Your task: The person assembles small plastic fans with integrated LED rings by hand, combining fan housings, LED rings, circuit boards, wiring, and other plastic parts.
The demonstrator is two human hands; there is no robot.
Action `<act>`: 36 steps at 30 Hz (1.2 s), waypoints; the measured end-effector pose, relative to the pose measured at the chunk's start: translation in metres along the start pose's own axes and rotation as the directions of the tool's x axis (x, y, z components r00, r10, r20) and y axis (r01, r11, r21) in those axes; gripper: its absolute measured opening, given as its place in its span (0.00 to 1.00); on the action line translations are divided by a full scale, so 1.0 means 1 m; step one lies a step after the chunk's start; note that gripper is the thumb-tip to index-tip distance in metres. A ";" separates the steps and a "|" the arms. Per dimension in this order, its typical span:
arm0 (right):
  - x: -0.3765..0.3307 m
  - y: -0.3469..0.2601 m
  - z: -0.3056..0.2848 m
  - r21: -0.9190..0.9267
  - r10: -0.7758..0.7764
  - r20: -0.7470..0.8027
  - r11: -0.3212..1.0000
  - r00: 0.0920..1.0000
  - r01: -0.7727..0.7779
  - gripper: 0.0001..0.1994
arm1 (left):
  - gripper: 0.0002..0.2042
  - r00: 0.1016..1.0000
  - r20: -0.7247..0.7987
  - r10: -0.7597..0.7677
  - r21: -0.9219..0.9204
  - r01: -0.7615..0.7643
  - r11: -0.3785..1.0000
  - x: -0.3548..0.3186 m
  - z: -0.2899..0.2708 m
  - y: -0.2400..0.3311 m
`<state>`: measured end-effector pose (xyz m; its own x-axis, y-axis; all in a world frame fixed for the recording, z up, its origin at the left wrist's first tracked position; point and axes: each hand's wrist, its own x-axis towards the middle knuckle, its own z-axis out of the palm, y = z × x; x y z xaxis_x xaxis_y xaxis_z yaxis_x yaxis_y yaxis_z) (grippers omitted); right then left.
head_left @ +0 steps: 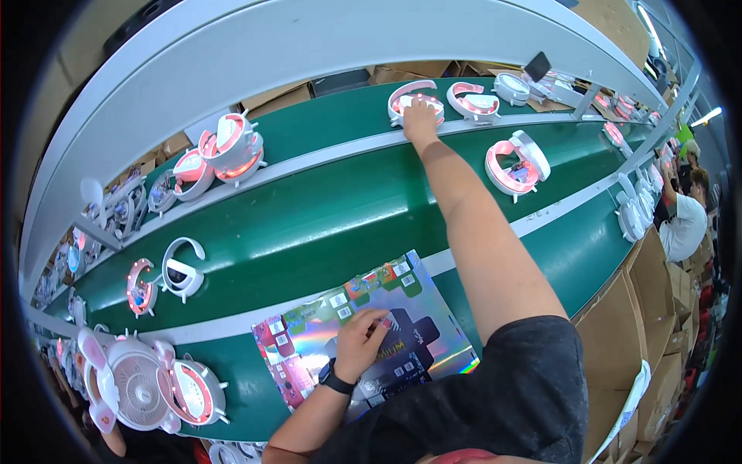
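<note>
At the far side, my right hand (pixel 420 120) reaches across the green belt to the back ledge. Its fingers are closed over the front of a white, pink-lit ring-shaped lamp (pixel 403 94), hiding part of it. Close to my body, my left hand (pixel 360 345) rests on a shiny printed packaging sheet (pixel 433 317), thumb and forefinger apart, with no held thing visible. The sheet lies flat, with rainbow reflections and colourful patches; my left hand and dark shirt cover parts of it. Another ring-shaped lamp (pixel 473 102) sits just right of the one under my right hand.
More ring-shaped lamps stand on the middle belt (pixel 309 224), one lit pink (pixel 510 166) and one white (pixel 182 271). Stacked lamps (pixel 232 151) occupy the back ledge. A white fan-like device (pixel 139 379) stands at near left. Cardboard boxes (pixel 618 340) and a co-worker (pixel 684 224) are at right.
</note>
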<state>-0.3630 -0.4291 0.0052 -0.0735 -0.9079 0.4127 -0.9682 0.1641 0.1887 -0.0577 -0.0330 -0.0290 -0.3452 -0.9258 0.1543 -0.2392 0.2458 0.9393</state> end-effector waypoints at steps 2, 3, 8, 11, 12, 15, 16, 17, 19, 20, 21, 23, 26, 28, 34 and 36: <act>-0.002 -0.002 0.001 -0.037 0.001 -0.019 0.999 1.000 -0.002 0.11 | 0.10 1.000 -0.014 -0.016 -0.008 0.016 1.000 -0.002 0.000 0.000; -0.003 -0.003 0.001 -0.041 0.020 -0.033 0.999 0.999 -0.021 0.11 | 0.09 1.000 -0.012 -0.020 -0.015 0.020 1.000 -0.002 0.001 0.000; -0.043 0.017 -0.010 -0.072 -0.127 0.061 0.989 0.990 0.131 0.15 | 0.09 0.998 0.040 -0.052 -0.019 0.053 0.998 0.002 0.002 -0.006; -0.097 -0.019 -0.053 0.483 -0.113 0.044 0.872 0.993 0.078 0.30 | 0.18 0.982 -0.020 -0.188 -0.227 0.179 0.957 -0.005 -0.001 -0.022; -0.121 0.000 -0.038 0.386 -0.227 -0.145 0.883 0.963 0.267 0.27 | 0.23 0.976 0.013 -0.219 -0.313 0.212 0.926 0.005 0.001 -0.001; -0.236 -0.043 -0.157 0.775 -0.425 -0.166 0.502 0.890 0.384 0.23 | 0.35 0.913 -0.081 -0.399 -0.727 0.220 0.651 0.005 -0.023 0.015; -0.270 -0.039 -0.188 0.935 -0.493 0.162 0.353 0.855 0.027 0.20 | 0.37 0.905 -0.021 -0.426 -0.855 0.205 0.477 0.008 -0.028 0.022; -0.310 -0.039 -0.192 0.904 -0.496 -0.055 0.345 0.867 0.254 0.18 | 0.36 0.907 0.005 -0.422 -0.924 0.165 0.344 0.013 -0.028 0.039; -0.369 -0.035 -0.212 0.659 -0.553 -0.409 0.372 0.726 0.654 0.15 | 0.34 0.912 0.065 -0.405 -0.956 0.173 0.236 0.011 -0.037 0.068; -0.389 -0.028 -0.224 0.461 -0.606 -0.523 0.391 0.599 0.797 0.14 | 0.32 0.904 0.097 -0.416 -0.929 0.232 0.288 0.010 -0.040 0.063; -0.401 -0.024 -0.229 0.507 -0.568 -0.525 0.389 0.634 0.769 0.13 | 0.31 0.903 0.161 -0.398 -0.907 0.294 0.301 0.009 -0.042 0.059; -0.414 -0.015 -0.238 0.649 -0.486 -0.519 0.312 0.703 0.694 0.13 | 0.30 0.890 0.252 -0.380 -0.866 0.382 0.322 0.005 -0.043 0.069; -0.429 -0.008 -0.256 0.774 -0.377 -0.509 0.193 0.774 0.603 0.14 | 0.28 0.900 0.156 -0.407 -0.875 0.317 0.365 -0.016 -0.050 0.078; -0.438 -0.011 -0.266 0.794 -0.241 -0.568 0.090 0.787 0.601 0.13 | 0.27 0.950 0.141 -0.279 -0.839 0.265 0.476 -0.039 -0.060 0.075; -0.462 -0.026 -0.267 0.931 -0.197 -0.360 -0.022 0.912 0.363 0.13 | 0.22 0.968 0.012 -0.251 -0.561 0.214 0.799 -0.096 -0.056 0.069; -0.456 -0.029 -0.252 0.976 0.042 -0.201 -0.075 0.979 0.204 0.12 | 0.21 0.856 -0.154 -0.493 -0.540 0.346 0.768 -0.103 -0.065 0.060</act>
<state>-0.2417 0.0776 0.0358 -0.0649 -0.8042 0.5908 -0.1752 -0.5737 -0.8001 0.0223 0.0585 0.0314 -0.0382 -0.9580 -0.2844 0.1868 -0.2864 0.9397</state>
